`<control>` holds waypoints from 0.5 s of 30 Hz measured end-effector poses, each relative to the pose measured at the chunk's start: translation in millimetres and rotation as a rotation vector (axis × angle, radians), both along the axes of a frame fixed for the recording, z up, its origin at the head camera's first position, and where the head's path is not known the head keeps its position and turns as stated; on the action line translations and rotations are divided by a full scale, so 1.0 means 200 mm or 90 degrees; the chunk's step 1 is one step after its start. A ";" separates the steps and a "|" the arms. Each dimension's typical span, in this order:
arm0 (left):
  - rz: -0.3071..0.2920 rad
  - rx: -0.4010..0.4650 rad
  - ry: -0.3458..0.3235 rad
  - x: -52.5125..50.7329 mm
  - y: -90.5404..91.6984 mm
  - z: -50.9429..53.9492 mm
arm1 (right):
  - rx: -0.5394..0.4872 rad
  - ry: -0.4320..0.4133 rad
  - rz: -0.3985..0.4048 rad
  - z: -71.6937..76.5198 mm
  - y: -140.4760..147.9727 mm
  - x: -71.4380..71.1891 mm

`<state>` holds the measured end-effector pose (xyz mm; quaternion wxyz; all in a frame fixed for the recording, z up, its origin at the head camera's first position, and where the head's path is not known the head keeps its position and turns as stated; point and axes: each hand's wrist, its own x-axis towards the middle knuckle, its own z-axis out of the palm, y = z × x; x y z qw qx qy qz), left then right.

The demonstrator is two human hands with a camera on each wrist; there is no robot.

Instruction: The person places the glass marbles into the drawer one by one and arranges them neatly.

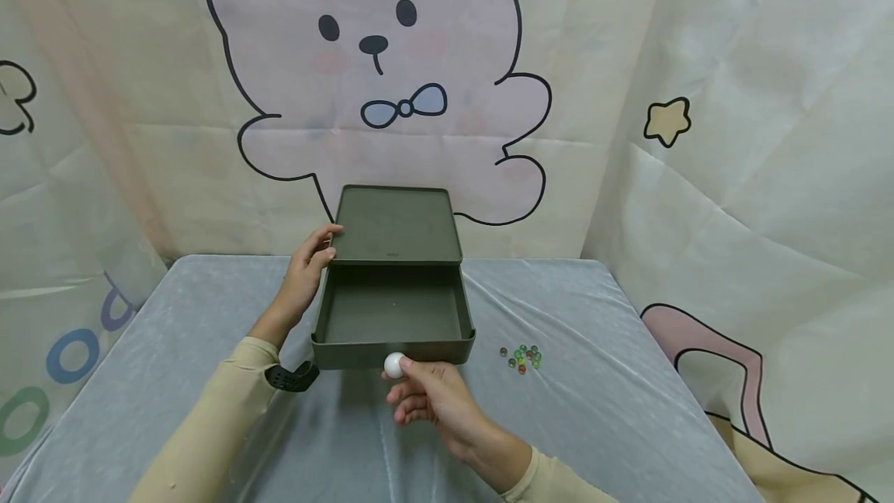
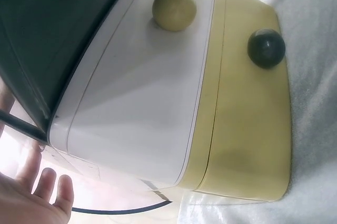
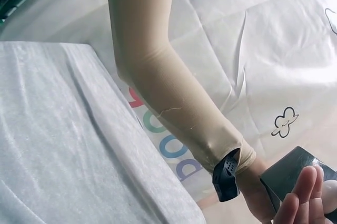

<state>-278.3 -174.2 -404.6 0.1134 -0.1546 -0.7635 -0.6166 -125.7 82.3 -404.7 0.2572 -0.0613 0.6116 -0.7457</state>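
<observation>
A small drawer cabinet stands on the table, with its dark green top (image 1: 398, 225) facing up. Its green top drawer (image 1: 394, 317) is pulled out, and nothing shows inside. My right hand (image 1: 447, 406) pinches the drawer's round white knob (image 1: 393, 365) between thumb and index finger; the other fingers are loosely bent. At the cabinet's left side, my left hand (image 1: 304, 274) touches the top's edge with its fingertips. In the left wrist view, a white drawer (image 2: 137, 87) with a yellow knob (image 2: 174, 10) and a yellow drawer (image 2: 247, 129) with a dark green knob (image 2: 266, 48) are closed below.
Several glass marbles (image 1: 522, 358) lie in a group on the grey tablecloth (image 1: 594, 410), right of the cabinet. A printed curtain (image 1: 559, 200) hangs behind the table. A black band (image 1: 292, 378) is around the left wrist.
</observation>
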 end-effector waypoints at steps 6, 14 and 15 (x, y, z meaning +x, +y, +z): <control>0.001 0.004 -0.003 0.00 0.00 0.01 | -0.004 -0.011 0.012 -0.02 0.01 0.00; -0.003 0.011 -0.005 0.01 0.00 0.01 | 0.003 -0.004 0.042 -0.02 0.02 0.00; -0.003 0.011 -0.004 0.01 0.00 0.01 | 0.008 -0.002 0.046 -0.02 0.03 0.00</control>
